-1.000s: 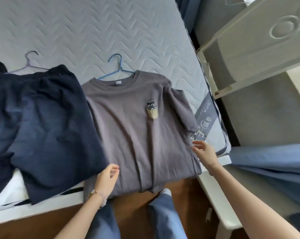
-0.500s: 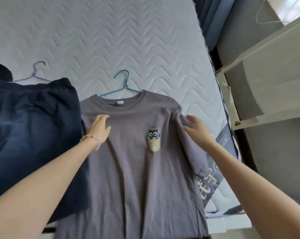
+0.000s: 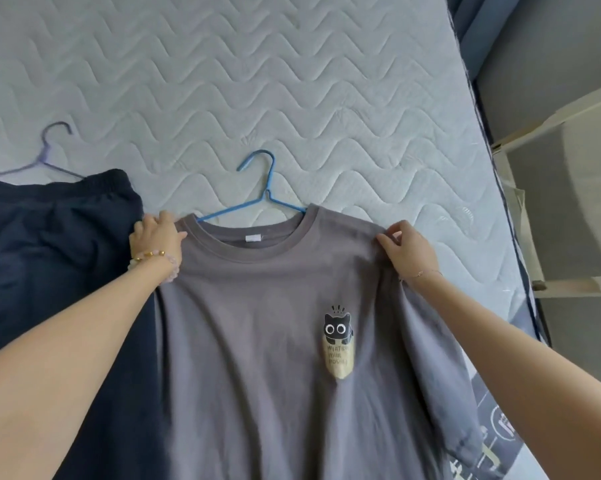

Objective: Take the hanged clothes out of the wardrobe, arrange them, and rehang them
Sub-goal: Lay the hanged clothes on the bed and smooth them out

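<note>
Two hands have moved in the last second, from the hem at the near edge of the bed up to the shoulders of the grey T-shirt (image 3: 257, 341). Half a second back they lay flat on its chest; now each sits on a shoulder seam. I read this as the smoothing step finishing and the pick-up beginning, so rehanging looks close.

Nearest me, both forearms reach forward across the shirt, the left one crossing the navy garment (image 3: 50, 254) that lies just beside the T-shirt toward the bed's left edge. The T-shirt lies flat, chest up, with its cat print (image 3: 338, 341) on the right half.

Further on, the left hand (image 3: 155, 237) rests knuckles up on the left shoulder, its fingers curled over the fabric edge; I judge it is gripping the cloth, though the fingertips are hidden. The right hand (image 3: 408, 251) pinches the right shoulder seam between thumb and fingers (image 3: 391, 233), wrist slightly raised.

Beyond the hands, the blue hanger (image 3: 257, 199) is threaded through the collar, its hook lying on the quilted mattress (image 3: 292, 81). A lilac hanger (image 3: 46, 157) pokes out above the navy garment. A pale wardrobe panel (image 3: 569, 202) stands past the bed's right edge.
</note>
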A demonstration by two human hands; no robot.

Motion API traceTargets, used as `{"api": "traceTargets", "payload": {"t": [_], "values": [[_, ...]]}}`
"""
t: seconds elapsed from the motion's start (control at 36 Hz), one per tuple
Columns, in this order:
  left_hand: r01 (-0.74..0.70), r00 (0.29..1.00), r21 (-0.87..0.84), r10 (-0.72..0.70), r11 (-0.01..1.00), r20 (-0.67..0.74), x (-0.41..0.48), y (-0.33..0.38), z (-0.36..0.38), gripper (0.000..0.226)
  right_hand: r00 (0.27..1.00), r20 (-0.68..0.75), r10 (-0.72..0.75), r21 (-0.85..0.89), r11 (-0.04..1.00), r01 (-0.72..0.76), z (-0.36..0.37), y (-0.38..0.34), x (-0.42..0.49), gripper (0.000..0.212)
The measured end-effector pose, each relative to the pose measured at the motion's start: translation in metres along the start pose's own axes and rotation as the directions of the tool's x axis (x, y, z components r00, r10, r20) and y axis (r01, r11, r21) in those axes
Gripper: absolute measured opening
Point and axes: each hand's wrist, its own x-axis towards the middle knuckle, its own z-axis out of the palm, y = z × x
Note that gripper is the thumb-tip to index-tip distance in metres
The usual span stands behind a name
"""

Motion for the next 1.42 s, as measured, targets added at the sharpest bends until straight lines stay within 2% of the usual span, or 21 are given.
{"api": "traceTargets", "payload": {"t": [0.06,0.14,0.25,0.33,0.5,0.61,0.69,0.81,0.86,0.94,1.0,1.06,1.08,1.11,1.17,1.28,1.33,1.42], "values": [[-0.059,0.998,0.074,0.058,0.996,0.018,0.004,-0.003,-0.003,0.032,0.999,0.039,-0.026,-0.028,0.999,0.027,-0.001,-0.001,0.004,0.026],[-0.253,0.967,0.181,0.251,0.95,0.033,0.0,-0.002,-0.005,0.026,0.997,0.042,-0.061,0.01,0.998,0.061,-0.01,0.007,0.008,0.021],[-0.47,0.883,0.161,0.465,0.868,0.068,-0.023,0.027,-0.003,0.018,0.999,0.002,-0.046,-0.019,0.999,0.047,-0.045,0.051,0.019,0.015],[-0.476,0.879,0.091,0.471,0.875,0.075,-0.031,0.075,-0.007,0.018,0.999,-0.04,0.007,-0.057,0.998,-0.009,-0.079,0.086,0.036,0.015],[-0.506,0.856,0.017,0.505,0.862,-0.113,0.001,0.185,-0.034,0.018,0.965,-0.247,0.089,-0.06,0.992,-0.107,-0.149,0.11,0.092,0.028],[-0.533,0.816,0.116,0.546,0.838,-0.189,0.036,0.233,-0.06,0.016,0.961,-0.259,0.1,-0.141,0.98,-0.14,-0.184,0.103,0.137,0.039],[-0.446,0.84,0.211,0.488,0.87,-0.235,0.065,0.241,-0.074,0.024,0.961,-0.275,0.016,-0.167,0.984,-0.064,-0.192,0.079,0.163,0.041],[-0.237,0.925,0.018,0.231,0.971,-0.303,0.091,0.233,-0.085,0.026,0.952,-0.304,-0.033,-0.126,0.992,-0.006,-0.184,0.034,0.184,0.035],[-0.145,0.94,-0.039,0.126,0.989,-0.318,0.097,0.229,-0.089,0.028,0.94,-0.34,-0.037,-0.021,0.999,0.032,-0.178,0.012,0.19,0.035],[-0.077,0.933,-0.16,0.014,0.984,-0.36,0.109,0.22,-0.09,0.028,0.96,-0.278,0.046,0.281,0.959,0.035,-0.168,-0.008,0.207,0.032],[-0.124,0.958,-0.319,0.03,0.939,-0.286,0.118,0.216,-0.082,0.03,0.981,-0.193,0.026,0.317,0.948,0.037,-0.159,-0.012,0.217,0.036],[-0.154,0.987,-0.511,0.154,0.846,-0.043,0.119,0.213,-0.067,0.052,0.998,-0.044,-0.044,0.291,0.955,0.055,-0.146,-0.01,0.217,0.056],[-0.149,0.973,-0.555,0.22,0.818,0.064,0.117,0.209,-0.058,0.067,0.996,0.036,-0.077,0.279,0.958,0.064,-0.139,-0.005,0.214,0.065],[-0.147,0.959,-0.557,0.257,0.817,0.124,0.114,0.205,-0.05,0.078,0.991,0.09,-0.103,0.261,0.962,0.076,-0.133,0.001,0.209,0.071],[-0.15,0.955,-0.569,0.268,0.809,0.13,0.106,0.192,-0.035,0.082,0.986,0.118,-0.118,0.26,0.962,0.084,-0.121,0.017,0.197,0.072],[-0.201,0.975,-0.573,0.22,0.794,-0.038,0.066,0.152,-0.013,0.059,0.978,0.022,-0.207,0.195,0.96,0.199,-0.104,0.047,0.15,0.065],[-0.155,0.987,-0.512,0.107,0.845,-0.122,0.04,0.128,-0.006,0.049,0.965,-0.01,-0.261,0.165,0.952,0.259,-0.094,0.063,0.12,0.06],[0.096,0.979,-0.279,-0.14,0.956,-0.145,0.003,0.082,-0.001,0.046,0.95,-0.011,-0.312,0.112,0.944,0.311,-0.079,0.086,0.077,0.057]]}}
